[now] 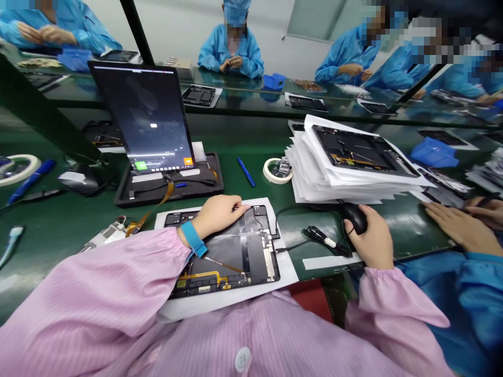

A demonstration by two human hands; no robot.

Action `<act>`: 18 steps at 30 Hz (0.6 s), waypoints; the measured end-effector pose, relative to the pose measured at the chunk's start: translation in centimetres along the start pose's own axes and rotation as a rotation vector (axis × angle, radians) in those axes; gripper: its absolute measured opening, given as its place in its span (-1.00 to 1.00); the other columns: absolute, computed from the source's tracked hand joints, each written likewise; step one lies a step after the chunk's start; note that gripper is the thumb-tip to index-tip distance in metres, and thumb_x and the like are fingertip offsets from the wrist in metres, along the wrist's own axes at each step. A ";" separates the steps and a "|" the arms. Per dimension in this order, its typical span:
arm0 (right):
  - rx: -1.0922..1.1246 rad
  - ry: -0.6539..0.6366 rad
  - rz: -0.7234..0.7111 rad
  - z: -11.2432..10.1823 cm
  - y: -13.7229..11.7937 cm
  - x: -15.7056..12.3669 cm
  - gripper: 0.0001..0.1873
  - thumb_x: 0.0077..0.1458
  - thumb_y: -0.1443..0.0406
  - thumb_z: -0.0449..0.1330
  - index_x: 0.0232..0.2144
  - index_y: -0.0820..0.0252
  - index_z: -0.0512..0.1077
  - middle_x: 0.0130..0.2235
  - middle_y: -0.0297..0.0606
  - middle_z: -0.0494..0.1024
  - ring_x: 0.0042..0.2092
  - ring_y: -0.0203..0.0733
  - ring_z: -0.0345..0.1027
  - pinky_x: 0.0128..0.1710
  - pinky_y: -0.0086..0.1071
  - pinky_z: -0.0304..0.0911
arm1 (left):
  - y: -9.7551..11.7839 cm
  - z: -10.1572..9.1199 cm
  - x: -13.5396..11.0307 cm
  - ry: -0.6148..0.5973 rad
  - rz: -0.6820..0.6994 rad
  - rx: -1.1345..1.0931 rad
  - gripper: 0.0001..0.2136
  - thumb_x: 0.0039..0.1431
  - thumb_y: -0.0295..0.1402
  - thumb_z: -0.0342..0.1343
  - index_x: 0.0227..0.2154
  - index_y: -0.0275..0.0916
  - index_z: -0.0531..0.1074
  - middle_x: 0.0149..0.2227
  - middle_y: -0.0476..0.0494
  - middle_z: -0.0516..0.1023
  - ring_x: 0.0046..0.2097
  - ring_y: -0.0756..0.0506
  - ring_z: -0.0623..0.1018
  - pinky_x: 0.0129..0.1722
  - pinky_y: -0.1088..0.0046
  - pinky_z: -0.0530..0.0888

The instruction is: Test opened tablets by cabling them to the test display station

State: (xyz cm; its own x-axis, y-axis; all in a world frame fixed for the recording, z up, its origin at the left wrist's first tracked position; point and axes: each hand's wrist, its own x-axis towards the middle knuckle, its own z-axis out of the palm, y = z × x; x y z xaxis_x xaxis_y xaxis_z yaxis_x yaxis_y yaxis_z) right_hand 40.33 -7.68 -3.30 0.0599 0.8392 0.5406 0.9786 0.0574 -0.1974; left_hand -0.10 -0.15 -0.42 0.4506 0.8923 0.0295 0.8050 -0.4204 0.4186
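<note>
My left hand (218, 215), with a blue wrist strap (194, 239), rests over the upper edge of an opened tablet (231, 256). Its fingers curl in beneath the hand, and whatever they hold, if anything, is hidden. The tablet lies on white sheets with its battery area, orange flex cable and circuit board exposed; black cables run into its right side. At the right, my right hand (373, 238) wraps around a black computer mouse (353, 217). A lit tablet screen (151, 120) stands tilted in a black tray (168, 191) behind my left hand.
A tall stack of paper sheets (314, 180) carries another opened tablet (365, 152). A tape roll (277, 171), a blue pen (245, 172) and a bundled cable (328, 241) lie nearby. A co-worker's hand (459, 225) is close on the right; several people sit across the bench.
</note>
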 end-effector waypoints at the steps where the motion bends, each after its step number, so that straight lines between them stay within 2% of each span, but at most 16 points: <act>1: -0.005 -0.001 0.000 0.0 0.0 0.0 -0.41 0.09 0.07 0.06 0.09 0.30 0.26 0.06 0.02 0.34 0.09 0.11 0.20 0.11 -0.01 0.12 | 0.0 0.0 0.0 -0.002 -0.001 0.001 -0.57 0.24 -0.01 -0.18 -0.49 -0.22 0.38 -0.46 -0.09 0.51 -0.44 -0.07 0.43 -0.49 0.44 0.09; 6: 0.037 -0.011 0.015 -0.2 -0.3 0.0 -0.40 0.08 0.08 0.09 0.09 0.30 0.26 0.08 0.02 0.32 0.12 0.09 0.17 0.13 -0.03 0.08 | 0.0 0.1 0.0 -0.012 -0.002 0.001 -0.58 0.23 -0.02 -0.17 -0.50 -0.21 0.38 -0.47 -0.08 0.51 -0.45 -0.07 0.43 -0.50 0.44 0.08; 8: 0.146 0.053 0.134 -0.4 -0.2 -0.1 -0.44 0.07 0.10 0.12 0.07 0.26 0.30 0.06 -0.02 0.35 0.09 0.08 0.20 0.14 -0.02 0.06 | 0.1 0.1 0.0 -0.015 0.004 -0.002 -0.59 0.23 -0.02 -0.17 -0.50 -0.21 0.37 -0.48 -0.08 0.50 -0.45 -0.07 0.42 -0.50 0.44 0.08; 11: 0.455 0.231 0.411 -0.7 0.5 -0.2 -0.55 0.03 0.11 0.15 -0.07 0.23 0.41 -0.06 -0.11 0.44 0.01 0.02 0.28 0.12 -0.03 0.09 | 0.2 0.0 0.0 -0.022 0.005 -0.003 -0.59 0.23 -0.02 -0.18 -0.51 -0.20 0.36 -0.48 -0.07 0.49 -0.46 -0.07 0.41 -0.49 0.45 0.08; 13: 0.597 0.301 0.523 -0.8 1.1 -0.1 -0.57 0.03 0.06 0.12 -0.15 0.24 0.42 -0.17 -0.16 0.47 -0.09 -0.01 0.35 0.02 -0.03 0.23 | 0.2 0.0 0.0 -0.027 0.005 -0.004 -0.59 0.23 -0.02 -0.18 -0.51 -0.20 0.35 -0.49 -0.07 0.49 -0.47 -0.07 0.41 -0.50 0.45 0.08; 15: 0.654 0.312 0.566 -0.8 1.6 0.0 -0.55 0.05 0.01 0.06 -0.18 0.23 0.39 -0.25 -0.21 0.46 -0.21 -0.06 0.40 -0.16 -0.07 0.37 | 0.2 0.0 0.0 -0.033 0.007 -0.004 -0.59 0.23 -0.03 -0.18 -0.51 -0.20 0.34 -0.49 -0.07 0.49 -0.47 -0.07 0.41 -0.50 0.45 0.08; 18: 0.756 0.321 0.620 -0.8 1.4 -0.1 -0.58 0.05 0.00 0.04 -0.19 0.19 0.36 -0.27 -0.26 0.44 -0.30 -0.11 0.40 -0.30 -0.14 0.42 | 0.1 0.0 0.0 -0.036 0.009 0.000 -0.59 0.24 -0.02 -0.19 -0.51 -0.20 0.34 -0.49 -0.07 0.49 -0.47 -0.07 0.41 -0.50 0.45 0.08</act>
State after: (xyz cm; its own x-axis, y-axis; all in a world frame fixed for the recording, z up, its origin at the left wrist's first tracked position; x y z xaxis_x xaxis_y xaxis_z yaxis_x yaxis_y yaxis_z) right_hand 41.86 -8.13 -2.93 0.6708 0.6595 0.3393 0.3844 0.0822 -0.9195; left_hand 0.01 -0.20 -0.36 0.4716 0.8818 0.0008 0.8008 -0.4286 0.4184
